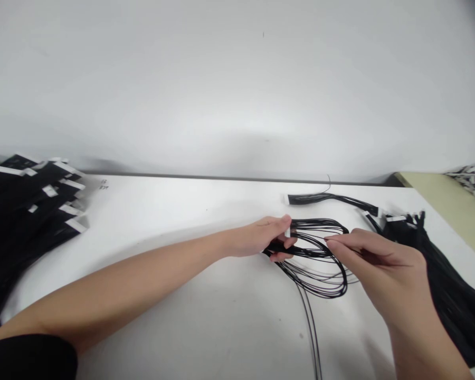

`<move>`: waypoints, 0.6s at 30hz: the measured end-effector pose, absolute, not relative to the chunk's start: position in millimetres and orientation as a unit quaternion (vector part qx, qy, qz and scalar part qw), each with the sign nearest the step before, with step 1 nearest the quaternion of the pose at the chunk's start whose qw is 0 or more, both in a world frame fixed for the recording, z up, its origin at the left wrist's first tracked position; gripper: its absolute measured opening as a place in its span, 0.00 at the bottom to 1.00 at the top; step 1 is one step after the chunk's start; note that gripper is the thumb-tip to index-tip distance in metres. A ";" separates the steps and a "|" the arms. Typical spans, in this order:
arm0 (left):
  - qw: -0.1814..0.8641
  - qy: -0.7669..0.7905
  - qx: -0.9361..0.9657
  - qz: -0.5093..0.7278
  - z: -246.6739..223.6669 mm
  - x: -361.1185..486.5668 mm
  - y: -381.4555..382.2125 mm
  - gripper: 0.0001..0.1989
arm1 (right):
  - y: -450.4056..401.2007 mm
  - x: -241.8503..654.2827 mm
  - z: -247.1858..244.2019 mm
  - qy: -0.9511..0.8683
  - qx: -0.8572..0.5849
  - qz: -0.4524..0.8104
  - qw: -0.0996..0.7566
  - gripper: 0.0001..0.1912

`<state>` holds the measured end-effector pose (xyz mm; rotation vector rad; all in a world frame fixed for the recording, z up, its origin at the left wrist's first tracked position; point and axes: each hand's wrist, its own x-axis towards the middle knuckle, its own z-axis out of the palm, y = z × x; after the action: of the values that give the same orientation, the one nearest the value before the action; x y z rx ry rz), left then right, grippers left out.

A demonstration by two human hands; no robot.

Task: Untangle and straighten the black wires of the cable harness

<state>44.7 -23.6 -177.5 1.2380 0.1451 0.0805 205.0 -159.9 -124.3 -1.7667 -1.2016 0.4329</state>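
Note:
My left hand (271,237) is closed around a looped bundle of thin black wires, a wire harness (320,252), near its white connector (287,231). The thumb presses on top while the fingers curl underneath. At the right side of the loops, my right hand (380,264) is closed in a pinch of thumb and forefinger on a single black wire. Its other fingers are folded in. The loops are held above the white table (182,316), and a few loose wires (311,322) trail down toward the near edge.
Behind my hands lies another black wire bundle (328,198) with white connectors. A heap of black harnesses (27,221) with white ends is at the left, and another pile (447,279) lies at the right. A pale wall stands behind the table.

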 end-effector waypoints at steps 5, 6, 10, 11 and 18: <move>0.811 0.057 0.582 0.038 -177.4 44.7 -22.9 0.26 | -159.8 204.7 -126.6 -0.505 -0.714 0.139 0.465 0.03; 0.812 0.058 0.580 0.039 -177.4 44.9 -22.9 0.26 | -159.7 204.8 -127.0 -0.514 -0.708 0.130 0.466 0.04; 0.815 0.064 0.574 0.037 -177.4 45.1 -23.7 0.26 | -159.4 205.7 -128.0 -0.544 -0.684 0.109 0.474 0.05; 0.817 0.065 0.572 0.035 -177.5 45.1 -23.9 0.27 | -159.4 205.8 -128.1 -0.544 -0.682 0.109 0.477 0.05; 0.817 0.060 0.573 0.034 -176.5 45.0 -23.9 0.27 | -159.9 206.8 -128.6 -0.544 -0.679 0.119 0.478 0.06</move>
<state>45.0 -23.9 -176.5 1.2212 0.1284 0.0717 206.8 -159.9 -128.6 -1.6574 -1.3284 0.2904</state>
